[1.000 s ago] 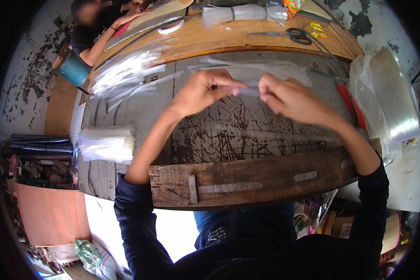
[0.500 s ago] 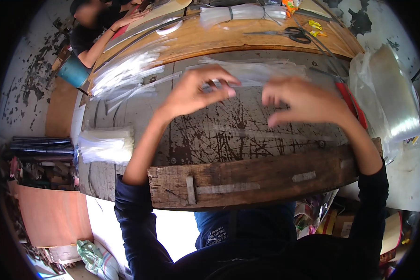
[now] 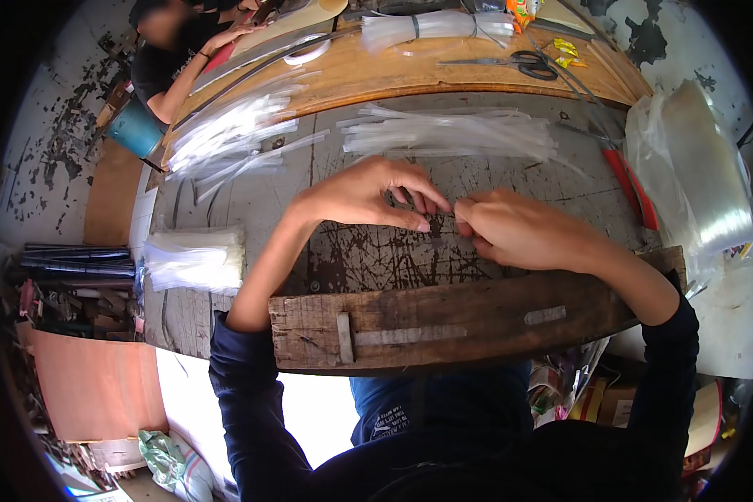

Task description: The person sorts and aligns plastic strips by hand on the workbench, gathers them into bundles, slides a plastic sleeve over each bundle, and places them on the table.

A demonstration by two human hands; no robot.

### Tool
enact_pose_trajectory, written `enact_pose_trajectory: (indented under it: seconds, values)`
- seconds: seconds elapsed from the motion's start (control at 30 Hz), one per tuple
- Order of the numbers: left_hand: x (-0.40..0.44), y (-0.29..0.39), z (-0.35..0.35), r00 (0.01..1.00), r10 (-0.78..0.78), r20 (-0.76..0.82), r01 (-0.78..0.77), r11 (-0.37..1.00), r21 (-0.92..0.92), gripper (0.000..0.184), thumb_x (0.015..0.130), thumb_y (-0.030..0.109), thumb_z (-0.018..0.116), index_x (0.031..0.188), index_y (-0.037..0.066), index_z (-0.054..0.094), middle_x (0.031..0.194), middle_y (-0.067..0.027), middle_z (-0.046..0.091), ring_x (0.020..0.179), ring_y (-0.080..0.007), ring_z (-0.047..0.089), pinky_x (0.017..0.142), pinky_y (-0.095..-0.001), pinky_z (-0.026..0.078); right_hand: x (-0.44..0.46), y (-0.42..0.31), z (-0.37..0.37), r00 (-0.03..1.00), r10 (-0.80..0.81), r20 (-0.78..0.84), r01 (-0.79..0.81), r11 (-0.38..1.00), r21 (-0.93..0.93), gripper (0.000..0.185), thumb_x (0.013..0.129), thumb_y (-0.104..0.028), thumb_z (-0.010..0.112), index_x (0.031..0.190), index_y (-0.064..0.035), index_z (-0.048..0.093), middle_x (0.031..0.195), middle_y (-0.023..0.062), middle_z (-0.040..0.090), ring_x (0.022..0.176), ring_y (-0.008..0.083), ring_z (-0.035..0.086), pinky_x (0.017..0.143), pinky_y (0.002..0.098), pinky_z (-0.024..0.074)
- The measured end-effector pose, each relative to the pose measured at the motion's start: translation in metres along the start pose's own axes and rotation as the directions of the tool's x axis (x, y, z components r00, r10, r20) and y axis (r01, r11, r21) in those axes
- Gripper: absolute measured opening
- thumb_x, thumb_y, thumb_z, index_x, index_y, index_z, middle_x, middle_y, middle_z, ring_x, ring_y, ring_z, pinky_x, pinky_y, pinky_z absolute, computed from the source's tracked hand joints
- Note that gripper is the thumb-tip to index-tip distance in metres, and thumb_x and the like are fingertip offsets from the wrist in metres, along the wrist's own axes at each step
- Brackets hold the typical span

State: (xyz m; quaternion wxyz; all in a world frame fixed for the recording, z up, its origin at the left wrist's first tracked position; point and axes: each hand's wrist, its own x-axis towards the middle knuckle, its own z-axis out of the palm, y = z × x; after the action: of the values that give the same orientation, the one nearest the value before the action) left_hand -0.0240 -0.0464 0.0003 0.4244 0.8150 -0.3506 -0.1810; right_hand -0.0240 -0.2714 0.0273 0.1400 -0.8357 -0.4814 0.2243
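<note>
Over the scratched middle of the grey table [image 3: 351, 259], my left hand [image 3: 372, 195] is open, thumb and fingers apart, nothing visible between them. Its fingertips come close to my right hand [image 3: 519, 227], whose fingers are curled together; what they grip, if anything, is too small to make out. Beyond both hands lies a loose pile of clear plastic strips [image 3: 452, 132]. A brighter heap of strips [image 3: 234, 125] spreads at the back left, and a neat stack of strips [image 3: 194, 259] rests left of my left forearm.
A wooden plank [image 3: 477, 322] lies along the near edge. Behind are a wooden board [image 3: 393, 79], black scissors [image 3: 531, 64], a tied strip bundle [image 3: 439, 29] and a tape roll [image 3: 307, 50]. A red-handled tool [image 3: 630, 188] and plastic roll [image 3: 694, 176] are right; another person [image 3: 171, 67] is back left.
Both hands have come down nearer the plank, uncovering more of the back strip pile. My right hand, spread half a second ago, has curled its fingers and moved toward my left hand.
</note>
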Motion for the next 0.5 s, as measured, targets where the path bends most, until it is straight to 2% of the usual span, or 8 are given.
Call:
enact_pose_trajectory:
  seconds: [0.03, 0.13, 0.2, 0.23, 0.3, 0.43, 0.5]
  values:
    - [0.0, -0.002, 0.0, 0.999, 0.027, 0.021, -0.028, 0.999, 0.027, 0.03, 0.077, 0.024, 0.07, 0.104, 0.013, 0.065, 0.094, -0.0042, 0.064, 0.085, -0.0166, 0.062, 0.074, -0.0301, 0.05, -0.001, 0.0, 0.0, 1.0, -0.001, -0.001, 0.001, 1.0, -0.003, 0.016, 0.073, -0.001, 0.058, 0.084, 0.0055, 0.05, 0.082, 0.0179, 0.057, 0.08, 0.033, 0.057, 0.07, 0.0378, 0.0446]
    - [-0.001, -0.003, 0.001, 0.999, 0.028, 0.016, -0.028, 1.0, 0.011, 0.031, 0.076, 0.025, 0.07, 0.104, 0.013, 0.065, 0.093, -0.0044, 0.064, 0.085, -0.0164, 0.062, 0.074, -0.0301, 0.05, 0.0, -0.001, 0.0, 0.995, -0.092, -0.045, 0.09, 0.995, -0.045, 0.016, 0.072, -0.001, 0.059, 0.083, 0.0058, 0.048, 0.081, 0.0183, 0.056, 0.079, 0.0336, 0.057, 0.07, 0.0388, 0.0442]
    - [-0.001, -0.004, 0.001, 0.999, 0.034, 0.012, -0.034, 0.999, 0.009, 0.031, 0.076, 0.026, 0.07, 0.104, 0.013, 0.065, 0.093, -0.0048, 0.065, 0.085, -0.0165, 0.062, 0.074, -0.03, 0.05, 0.002, -0.003, 0.001, 1.0, 0.023, 0.007, -0.023, 0.998, -0.057, 0.016, 0.073, -0.002, 0.059, 0.081, 0.0048, 0.047, 0.08, 0.018, 0.054, 0.079, 0.0337, 0.056, 0.07, 0.0396, 0.0437]
    - [-0.001, -0.005, 0.001, 0.999, 0.039, 0.01, -0.039, 0.999, 0.005, 0.032, 0.077, 0.026, 0.07, 0.105, 0.012, 0.065, 0.093, -0.0052, 0.065, 0.085, -0.0165, 0.062, 0.073, -0.03, 0.05, 0.001, -0.002, 0.002, 1.0, 0.022, 0.006, -0.022, 0.998, -0.058, 0.016, 0.073, -0.002, 0.059, 0.081, 0.0048, 0.047, 0.08, 0.018, 0.054, 0.079, 0.0337, 0.056, 0.07, 0.0396, 0.0437]
    - [-0.001, -0.006, 0.001, 0.999, 0.038, 0.009, -0.038, 0.999, 0.002, 0.032, 0.077, 0.026, 0.069, 0.105, 0.012, 0.064, 0.093, -0.0057, 0.065, 0.085, -0.0166, 0.062, 0.073, -0.03, 0.05, -0.002, 0.001, 0.006, 0.984, -0.117, -0.132, 0.099, 0.986, -0.134, 0.016, 0.074, -0.003, 0.06, 0.079, 0.0033, 0.046, 0.079, 0.0176, 0.053, 0.08, 0.0339, 0.054, 0.069, 0.0404, 0.0429]
    - [0.0, -0.006, 0.001, 1.0, 0.01, -0.005, -0.01, 1.0, -0.013, 0.031, 0.079, 0.028, 0.068, 0.105, 0.011, 0.065, 0.092, -0.006, 0.066, 0.084, -0.0167, 0.063, 0.074, -0.0299, 0.05, 0.004, 0.005, 0.005, 0.973, -0.114, -0.201, 0.108, 0.993, -0.041, 0.016, 0.075, -0.003, 0.059, 0.082, 0.0018, 0.045, 0.079, 0.0173, 0.053, 0.08, 0.0343, 0.053, 0.069, 0.0409, 0.0423]
    - [0.0, 0.0, 0.0, 1.0, -0.007, -0.005, 0.007, 1.0, -0.004, 0.03, 0.08, 0.028, 0.066, 0.105, 0.011, 0.065, 0.091, -0.0062, 0.066, 0.083, -0.0161, 0.063, 0.073, -0.0293, 0.051, 0.007, 0.009, 0.0, 0.947, -0.138, -0.291, 0.088, 0.98, -0.18, 0.019, 0.072, 0.001, 0.056, 0.087, 0.0082, 0.048, 0.077, 0.0237, 0.057, 0.075, 0.0368, 0.056, 0.069, 0.0409, 0.0459]
